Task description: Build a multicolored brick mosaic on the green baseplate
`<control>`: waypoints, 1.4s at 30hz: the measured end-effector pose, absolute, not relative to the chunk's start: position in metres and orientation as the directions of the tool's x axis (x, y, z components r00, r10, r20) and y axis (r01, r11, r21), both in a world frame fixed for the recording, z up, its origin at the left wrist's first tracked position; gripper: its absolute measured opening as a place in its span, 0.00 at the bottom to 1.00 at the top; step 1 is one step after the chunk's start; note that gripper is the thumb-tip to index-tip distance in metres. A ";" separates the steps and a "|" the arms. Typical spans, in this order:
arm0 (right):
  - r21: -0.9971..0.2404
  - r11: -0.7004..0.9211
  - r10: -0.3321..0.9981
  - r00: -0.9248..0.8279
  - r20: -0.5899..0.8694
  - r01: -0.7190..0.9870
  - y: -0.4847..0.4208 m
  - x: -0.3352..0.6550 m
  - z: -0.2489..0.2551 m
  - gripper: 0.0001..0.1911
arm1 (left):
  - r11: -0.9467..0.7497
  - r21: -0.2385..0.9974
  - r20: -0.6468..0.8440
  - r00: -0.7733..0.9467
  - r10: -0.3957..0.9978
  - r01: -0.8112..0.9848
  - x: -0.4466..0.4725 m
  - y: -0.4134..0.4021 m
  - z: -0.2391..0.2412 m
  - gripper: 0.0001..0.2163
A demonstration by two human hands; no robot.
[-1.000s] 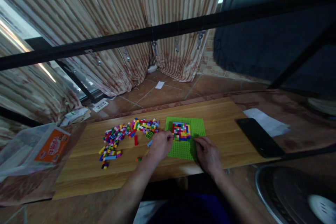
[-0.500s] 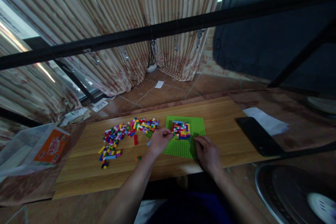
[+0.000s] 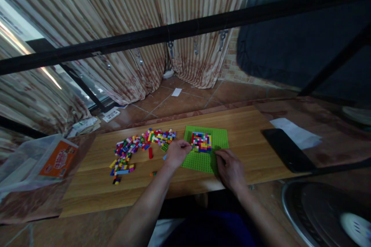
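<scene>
A green baseplate [image 3: 199,164] lies on the wooden table in front of me, bearing a multicoloured block of toy bricks [image 3: 201,142]. My left hand [image 3: 177,152] is over the plate's left edge, thumb and forefinger pinched beside the block's left side. Whatever sits in that pinch is too small to make out. My right hand [image 3: 228,165] rests at the plate's right edge, its fingers curled together with the tips near the block's lower right corner. Left of my left hand spreads a pile of loose bricks [image 3: 131,146], with a red brick [image 3: 150,153] apart from it.
The wooden table [image 3: 92,185] also carries a black phone-like slab [image 3: 286,150] at its right end, beside white paper [image 3: 294,133]. A clear plastic box [image 3: 29,162] with an orange label stands off the left end. A dark rail [image 3: 185,29] crosses before the curtains.
The view has shifted slightly, so the plate and bricks appear a little further right. Both hands keep nearly the same places and poses over the plate.
</scene>
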State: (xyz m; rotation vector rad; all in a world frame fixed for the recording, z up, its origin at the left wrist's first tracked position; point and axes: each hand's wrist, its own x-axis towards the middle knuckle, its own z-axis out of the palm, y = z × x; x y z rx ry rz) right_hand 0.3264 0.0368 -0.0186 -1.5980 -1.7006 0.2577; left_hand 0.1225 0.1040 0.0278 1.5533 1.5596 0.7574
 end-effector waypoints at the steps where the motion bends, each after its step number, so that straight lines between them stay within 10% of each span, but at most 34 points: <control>1: -0.621 0.194 0.917 0.084 0.389 0.760 0.037 0.326 -0.019 0.15 | 0.077 0.849 -0.131 0.066 0.989 0.522 0.123 0.105 0.028 0.04; 42: -0.524 0.254 0.905 -0.010 0.425 0.813 0.040 0.327 -0.023 0.16 | 0.150 0.773 -0.265 0.099 0.959 0.616 0.120 0.110 0.040 0.10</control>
